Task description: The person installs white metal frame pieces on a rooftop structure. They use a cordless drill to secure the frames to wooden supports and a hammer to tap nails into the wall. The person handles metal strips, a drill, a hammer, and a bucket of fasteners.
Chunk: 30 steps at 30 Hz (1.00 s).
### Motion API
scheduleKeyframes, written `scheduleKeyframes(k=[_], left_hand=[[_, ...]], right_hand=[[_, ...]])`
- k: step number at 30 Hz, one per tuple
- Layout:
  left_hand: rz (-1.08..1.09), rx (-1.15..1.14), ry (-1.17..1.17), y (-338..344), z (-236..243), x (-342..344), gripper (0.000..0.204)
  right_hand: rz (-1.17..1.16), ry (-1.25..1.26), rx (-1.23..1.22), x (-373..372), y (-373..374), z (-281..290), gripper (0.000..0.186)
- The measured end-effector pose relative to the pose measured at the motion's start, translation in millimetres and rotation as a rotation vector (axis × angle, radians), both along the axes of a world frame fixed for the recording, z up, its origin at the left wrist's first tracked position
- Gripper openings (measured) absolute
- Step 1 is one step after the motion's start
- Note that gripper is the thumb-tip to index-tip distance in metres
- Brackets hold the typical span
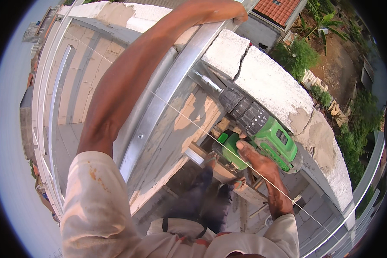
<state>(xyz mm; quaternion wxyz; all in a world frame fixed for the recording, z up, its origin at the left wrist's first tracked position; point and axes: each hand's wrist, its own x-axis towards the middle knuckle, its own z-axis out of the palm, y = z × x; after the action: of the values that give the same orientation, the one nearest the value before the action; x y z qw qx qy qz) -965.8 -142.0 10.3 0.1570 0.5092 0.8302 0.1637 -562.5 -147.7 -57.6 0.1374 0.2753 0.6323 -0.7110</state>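
My right hand [262, 165] is wrapped round the grip of a green and black cordless drill [276, 144]. The drill points up and to the left, and its silver driver bit [208, 81] ends close beside a silvery metal beam [172, 86]. Whether the tip touches anything, I cannot tell. My left arm reaches over the beam. At the far end my left hand [230, 12] is curled over the beam's edge, most of its fingers hidden. A screw head [140, 136] shows on the beam's face, nearer to me.
A cracked white block wall top [275, 81] curves along the right. A thin white string [180, 112] runs diagonally across the view, passing over the drill. My bare feet [240, 184] stand on a wooden plank [223, 173] high above the floor. More metal channels [56, 99] lie left.
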Motion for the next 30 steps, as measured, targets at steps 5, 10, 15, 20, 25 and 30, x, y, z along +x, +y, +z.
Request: scheduleKeyframes(k=[5,10,15,20,25,30], left_hand=[[0.008,0.001,-0.006,-1,0,0,0.055],[0.013,0.005,-0.007,1,1,1,0.057],[0.019,0.007,-0.01,-1,0,2,0.058],[0.026,0.01,-0.012,-3,0,6,0.059],[0.025,0.008,-0.004,-4,3,8,0.06],[0.032,0.013,-0.007,-5,4,8,0.061]], right_hand=[[0.114,-0.023,0.067,-9,11,10,0.07],[0.152,-0.074,-0.131,-13,19,10,0.072],[0.106,-0.06,-0.086,-20,24,29,0.058],[0.106,-0.178,-0.154,-21,20,14,0.07],[0.032,0.191,0.055,-21,14,6,0.065],[0.001,0.416,0.253,-22,14,-1,0.06]])
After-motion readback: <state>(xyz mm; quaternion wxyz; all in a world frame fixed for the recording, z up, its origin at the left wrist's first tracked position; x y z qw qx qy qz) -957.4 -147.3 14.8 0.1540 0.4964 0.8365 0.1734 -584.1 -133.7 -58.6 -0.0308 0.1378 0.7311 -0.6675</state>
